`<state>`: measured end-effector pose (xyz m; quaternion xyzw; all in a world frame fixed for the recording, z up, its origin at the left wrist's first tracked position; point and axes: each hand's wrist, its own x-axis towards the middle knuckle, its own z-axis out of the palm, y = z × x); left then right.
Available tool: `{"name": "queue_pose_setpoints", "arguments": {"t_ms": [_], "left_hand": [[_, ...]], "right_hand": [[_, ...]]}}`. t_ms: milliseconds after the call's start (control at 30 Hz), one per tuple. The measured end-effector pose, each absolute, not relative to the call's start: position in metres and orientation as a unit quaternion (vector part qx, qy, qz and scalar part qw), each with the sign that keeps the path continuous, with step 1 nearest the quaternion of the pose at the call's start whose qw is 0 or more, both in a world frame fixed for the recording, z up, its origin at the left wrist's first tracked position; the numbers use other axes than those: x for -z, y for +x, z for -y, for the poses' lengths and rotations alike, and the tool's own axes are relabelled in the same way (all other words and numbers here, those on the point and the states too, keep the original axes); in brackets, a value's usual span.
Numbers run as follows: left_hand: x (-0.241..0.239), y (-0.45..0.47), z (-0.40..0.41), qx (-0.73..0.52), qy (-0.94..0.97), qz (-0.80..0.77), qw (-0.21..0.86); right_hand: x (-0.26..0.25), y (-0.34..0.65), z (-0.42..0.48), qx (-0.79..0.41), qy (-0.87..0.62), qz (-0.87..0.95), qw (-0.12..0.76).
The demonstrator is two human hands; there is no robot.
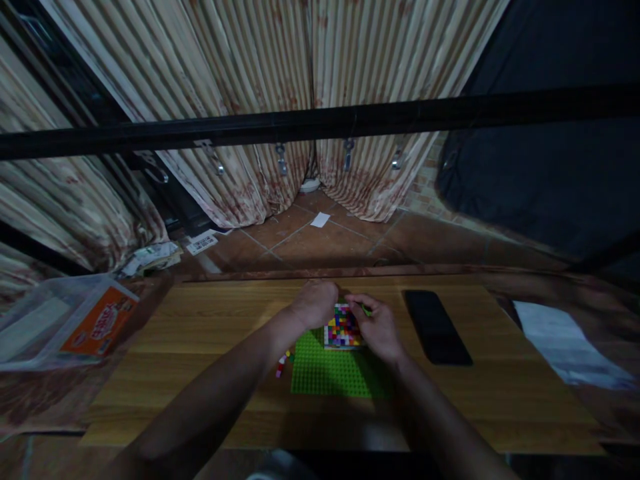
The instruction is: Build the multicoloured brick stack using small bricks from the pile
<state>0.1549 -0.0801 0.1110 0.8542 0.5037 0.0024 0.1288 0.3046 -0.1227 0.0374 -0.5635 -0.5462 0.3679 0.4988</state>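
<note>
A green studded baseplate (333, 375) lies on the wooden table. Toward its far side stands a low block of multicoloured toy building bricks (343, 329), with white bricks along its edges. My left hand (316, 301) is curled at the far left corner of the block, its fingertips hidden from me. At the block's right side, my right hand (376, 324) is closed in a pinch, and a small green piece (367, 309) shows between its fingers. Several loose bricks (281, 365), pink, red, yellow and green among them, lie just left of the baseplate.
A dark phone-like slab (437, 327) lies on the table (210, 313) to the right. Beyond the right edge is a white sheet (570, 343); at left stands a clear plastic bin (45, 327) with an orange label. A black bar (300, 127) with hanging clips crosses before the curtains.
</note>
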Motion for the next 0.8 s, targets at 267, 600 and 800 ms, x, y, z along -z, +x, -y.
{"name": "queue_pose_setpoints", "arguments": {"t_ms": [267,600,800], "left_hand": [[-0.098,0.147,0.081,-0.077,0.809,-0.541,0.216],[-0.094,0.146,0.086,-0.086,0.81,-0.535,0.225],[-0.097,0.135,0.095,-0.127,0.821,-0.504,0.238]], "right_hand": [[-0.036,0.295,0.118,-0.38,-0.557,0.561,0.48],[-0.034,0.294,0.119,-0.367,-0.57,0.564,0.472],[-0.06,0.304,0.135,-0.287,-0.587,0.571,0.497]]}}
